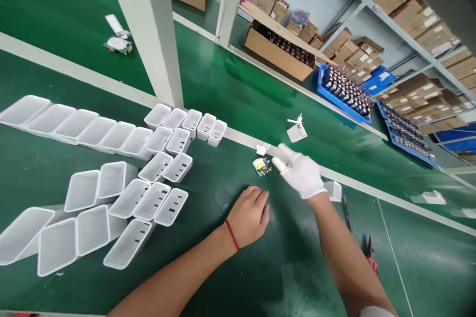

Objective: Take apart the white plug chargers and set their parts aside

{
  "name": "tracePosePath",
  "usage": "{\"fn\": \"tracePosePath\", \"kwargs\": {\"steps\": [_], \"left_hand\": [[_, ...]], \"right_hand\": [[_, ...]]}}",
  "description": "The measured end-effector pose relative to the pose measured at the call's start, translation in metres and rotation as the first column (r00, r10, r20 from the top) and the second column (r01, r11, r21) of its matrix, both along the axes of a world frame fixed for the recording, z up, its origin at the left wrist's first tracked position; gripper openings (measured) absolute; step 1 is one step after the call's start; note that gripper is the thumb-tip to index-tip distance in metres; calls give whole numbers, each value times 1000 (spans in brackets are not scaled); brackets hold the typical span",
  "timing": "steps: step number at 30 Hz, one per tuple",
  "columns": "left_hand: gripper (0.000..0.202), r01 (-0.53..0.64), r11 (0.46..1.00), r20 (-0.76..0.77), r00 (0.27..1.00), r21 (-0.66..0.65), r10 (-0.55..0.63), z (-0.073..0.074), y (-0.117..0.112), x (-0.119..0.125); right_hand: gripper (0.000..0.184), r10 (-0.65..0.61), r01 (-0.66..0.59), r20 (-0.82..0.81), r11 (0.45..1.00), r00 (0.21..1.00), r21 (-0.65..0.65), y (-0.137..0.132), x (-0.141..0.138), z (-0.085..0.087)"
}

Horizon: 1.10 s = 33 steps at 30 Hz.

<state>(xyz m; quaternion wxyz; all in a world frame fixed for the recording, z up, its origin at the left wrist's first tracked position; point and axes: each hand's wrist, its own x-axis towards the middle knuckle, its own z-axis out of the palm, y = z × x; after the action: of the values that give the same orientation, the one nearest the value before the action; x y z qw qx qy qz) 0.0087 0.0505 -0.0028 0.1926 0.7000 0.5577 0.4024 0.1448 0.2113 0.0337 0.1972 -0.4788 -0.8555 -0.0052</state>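
Note:
My bare left hand (248,215), with a red string at the wrist, rests on the green table in a loose curl. Nothing shows in it, though its palm is hidden. Beyond it lies a small circuit board (263,166) with a yellow component, and a small white plastic part (262,149) sits just behind the board. My right hand (300,173), in a white glove, hovers to the right of the board with fingers stretched out and nothing visible between them. Farther off is a white casing piece with prongs (296,131).
Rows of white plastic housings (89,185) cover the left side. A white housing (333,191), dark pliers (346,213) and red-handled pliers (371,256) lie at right. A post (148,29) rises at the back. Blue trays (344,94) of parts stand beyond.

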Motion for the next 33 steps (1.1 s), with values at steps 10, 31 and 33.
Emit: {"fn": "tracePosePath", "kwargs": {"steps": [10, 31, 33], "left_hand": [[42, -374, 926, -344, 865, 43, 365, 50, 26, -45], [16, 73, 997, -528, 847, -1, -63, 35, -9, 29], [24, 114, 993, -434, 894, -22, -112, 35, -20, 27]], "right_hand": [[89, -29, 84, 124, 878, 992, -471, -29, -45, 2], [111, -321, -587, -905, 689, 279, -425, -127, 84, 27], [116, -307, -523, -898, 734, 316, -434, -133, 84, 24]]}}
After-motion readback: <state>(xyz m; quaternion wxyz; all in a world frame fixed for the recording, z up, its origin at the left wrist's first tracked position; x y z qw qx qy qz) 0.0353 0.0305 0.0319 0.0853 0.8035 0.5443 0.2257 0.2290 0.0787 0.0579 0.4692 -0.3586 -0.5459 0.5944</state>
